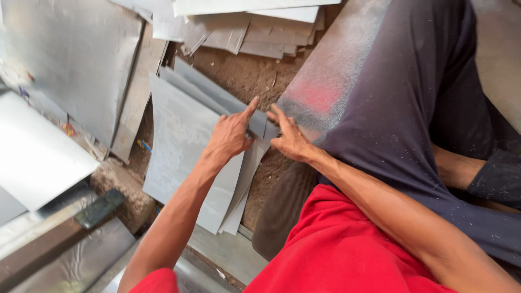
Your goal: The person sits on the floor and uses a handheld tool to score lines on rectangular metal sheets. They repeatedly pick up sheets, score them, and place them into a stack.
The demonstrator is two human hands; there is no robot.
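A stack of thin flat grey metal sheets [184, 146] is lying on the bare brown dirt floor [244, 73] in the middle of the view. The left hand [230, 135] is resting on top of that stack, and the right hand [290, 140] is sitting just right of it at the sheets' right edge. A large grey metal panel [76, 54] is leaning to the left of the stack. Behind the stack, a heap of cut grey sheet-metal pieces [255, 27] is lying. A dark trousered leg [401, 108] is stretching along the right side.
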